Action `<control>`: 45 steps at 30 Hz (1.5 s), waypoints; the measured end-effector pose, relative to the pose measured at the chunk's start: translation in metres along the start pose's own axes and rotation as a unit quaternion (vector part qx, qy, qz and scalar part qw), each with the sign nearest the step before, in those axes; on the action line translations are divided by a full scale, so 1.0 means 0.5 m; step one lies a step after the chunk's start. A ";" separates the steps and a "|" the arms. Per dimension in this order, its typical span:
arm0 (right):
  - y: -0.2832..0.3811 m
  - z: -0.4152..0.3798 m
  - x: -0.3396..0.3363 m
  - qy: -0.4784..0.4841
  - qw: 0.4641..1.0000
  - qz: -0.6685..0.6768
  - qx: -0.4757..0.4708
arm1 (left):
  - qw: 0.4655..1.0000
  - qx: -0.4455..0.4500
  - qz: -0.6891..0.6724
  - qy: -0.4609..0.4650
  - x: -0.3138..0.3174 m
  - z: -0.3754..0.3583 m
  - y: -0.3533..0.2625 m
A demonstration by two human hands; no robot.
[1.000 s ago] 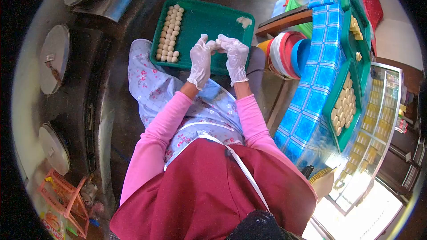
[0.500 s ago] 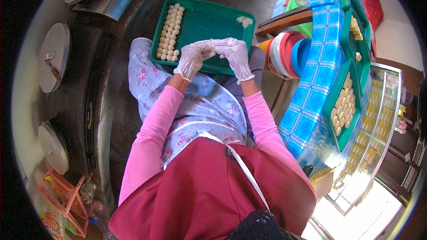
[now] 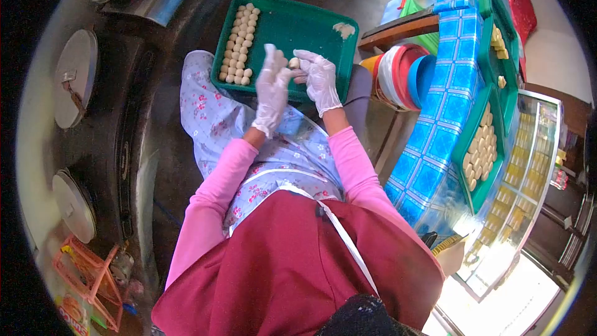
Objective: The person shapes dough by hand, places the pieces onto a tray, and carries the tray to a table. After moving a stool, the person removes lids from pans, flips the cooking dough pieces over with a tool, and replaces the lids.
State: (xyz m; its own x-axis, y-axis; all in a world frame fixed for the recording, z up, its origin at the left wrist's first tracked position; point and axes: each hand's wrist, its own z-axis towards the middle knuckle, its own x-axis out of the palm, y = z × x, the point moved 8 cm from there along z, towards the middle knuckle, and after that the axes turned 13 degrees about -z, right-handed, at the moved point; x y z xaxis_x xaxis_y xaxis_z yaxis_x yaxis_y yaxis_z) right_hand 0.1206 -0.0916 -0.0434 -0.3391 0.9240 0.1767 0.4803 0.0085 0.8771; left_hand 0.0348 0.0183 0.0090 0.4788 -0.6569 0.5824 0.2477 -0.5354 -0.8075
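We see the blue tiled desk [image 3: 435,149] running up the right side, with a green tray of pale pieces [image 3: 482,146] on it and another tray [image 3: 497,43] farther along. Beside the desk stands a stack of red and blue basins [image 3: 401,74]. On our lap, over the flowered skirt [image 3: 211,118], lies a big green tray [image 3: 292,25]. Two rows of small dough balls [image 3: 239,43] fill its left edge, touching one another, and a lump of dough [image 3: 343,29] sits in its far right corner, well apart from the rows.

Both our hands wear thin white gloves and meet above the near edge of the tray. Our left hand [image 3: 272,90] is raised with the fingers stretched out flat, not closed on anything. Our right hand [image 3: 318,81] is curled, and its fingertips pinch a small dough ball [image 3: 294,63], which sits between the two hands, touching the left palm's edge.
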 end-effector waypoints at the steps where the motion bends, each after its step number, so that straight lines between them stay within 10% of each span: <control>1: 0.000 0.007 0.006 0.005 1.000 -0.012 -0.005 | 0.999 -0.006 0.008 -0.032 -0.024 0.009 -0.023; 8: -0.037 0.070 0.133 0.068 0.981 -0.176 -0.042 | 0.972 0.112 0.013 -0.206 -0.214 0.034 -0.204; 12: -0.019 0.050 0.219 0.110 0.988 -0.106 -0.025 | 0.981 0.001 -0.006 -0.195 -0.267 0.034 -0.170; 23: 0.084 -0.033 0.223 0.195 0.928 -0.286 -0.138 | 0.963 -0.215 -0.118 0.112 -0.123 0.049 -0.051; 26: 0.107 -0.055 0.218 0.205 0.942 -0.253 -0.079 | 0.967 -0.221 -0.055 0.112 -0.111 0.038 -0.065; 29: 0.155 -0.085 0.227 0.174 0.847 -0.467 -0.187 | 0.960 -0.243 -0.027 0.134 -0.101 0.031 -0.058; 45: 0.136 -0.084 0.133 0.076 0.854 -0.488 -0.163 | 0.918 -0.370 -0.097 0.101 -0.094 0.012 0.035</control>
State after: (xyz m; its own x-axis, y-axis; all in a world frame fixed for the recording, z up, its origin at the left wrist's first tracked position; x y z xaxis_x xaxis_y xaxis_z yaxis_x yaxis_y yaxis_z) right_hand 0.0963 -0.0455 0.0468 -0.5621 0.4763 -0.6762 -0.3347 0.6166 0.7126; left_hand 0.0217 0.0431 -0.0330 0.3017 -0.5552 0.7750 -0.3644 -0.8184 -0.4444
